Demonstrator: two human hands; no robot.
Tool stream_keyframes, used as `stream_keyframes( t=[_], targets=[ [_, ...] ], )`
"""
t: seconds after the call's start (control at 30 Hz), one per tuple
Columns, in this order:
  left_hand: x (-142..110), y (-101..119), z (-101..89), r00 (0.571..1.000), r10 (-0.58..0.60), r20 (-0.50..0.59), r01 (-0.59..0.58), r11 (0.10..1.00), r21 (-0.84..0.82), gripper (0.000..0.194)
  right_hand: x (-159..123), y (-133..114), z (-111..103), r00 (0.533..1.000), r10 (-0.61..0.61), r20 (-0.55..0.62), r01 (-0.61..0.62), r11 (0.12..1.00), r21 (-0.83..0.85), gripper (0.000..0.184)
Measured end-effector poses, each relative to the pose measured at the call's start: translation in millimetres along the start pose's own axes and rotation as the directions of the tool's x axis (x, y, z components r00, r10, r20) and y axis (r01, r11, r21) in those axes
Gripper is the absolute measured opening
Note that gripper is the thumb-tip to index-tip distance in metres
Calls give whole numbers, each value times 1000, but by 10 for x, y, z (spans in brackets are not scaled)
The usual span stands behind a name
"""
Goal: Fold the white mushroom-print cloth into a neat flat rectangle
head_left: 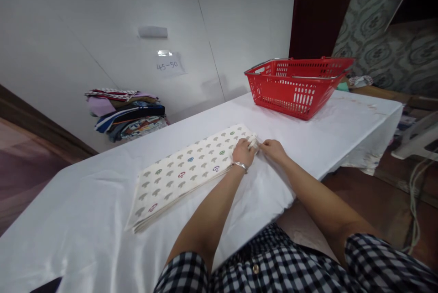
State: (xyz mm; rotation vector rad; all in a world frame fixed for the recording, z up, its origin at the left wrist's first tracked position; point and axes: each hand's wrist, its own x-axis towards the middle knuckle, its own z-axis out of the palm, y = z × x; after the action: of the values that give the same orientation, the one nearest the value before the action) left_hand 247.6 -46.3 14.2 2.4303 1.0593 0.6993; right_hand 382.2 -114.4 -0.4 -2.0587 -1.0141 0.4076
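Note:
A folded cream cloth (178, 174) printed with small mushroom shapes lies flat on the white-covered table (68, 238). My left hand (243, 151), with a silver bracelet at the wrist, rests on the cloth's right end, fingers curled over its corner. My right hand (273, 149) is just beside it, pinching the same corner edge of the cloth. Both hands meet at that right corner.
A red plastic shopping basket (297, 85) stands at the table's far right. A stack of folded colourful clothes (126, 112) sits at the far left edge by the white wall. A paper label reading 45-50 (168, 64) is taped to the wall.

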Motion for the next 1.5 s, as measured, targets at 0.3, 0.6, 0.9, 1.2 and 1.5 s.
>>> stream_keyframes(
  t=[0.3,0.6,0.9,1.2,1.5],
  targets=[
    [-8,23,-15,1000,0,-19,0,1000,5,15,-55,-39,0,995,-22,93,6,986,170,18],
    [-68,35,-3,996,93,-14,-93,995,38,15,-78,-75,55,944,17,328,-250,686,684,19],
    [-107,22,-12,983,186,-6,-183,973,141,15,-77,-55,28,929,-16,370,-287,600,747,20],
    [-132,51,-12,978,205,46,-209,930,302,22,-72,-55,48,929,-1,370,-292,613,734,28],
    [-162,40,25,976,205,70,-216,929,300,25,-66,-84,117,953,73,295,-243,767,594,39]
  ],
)
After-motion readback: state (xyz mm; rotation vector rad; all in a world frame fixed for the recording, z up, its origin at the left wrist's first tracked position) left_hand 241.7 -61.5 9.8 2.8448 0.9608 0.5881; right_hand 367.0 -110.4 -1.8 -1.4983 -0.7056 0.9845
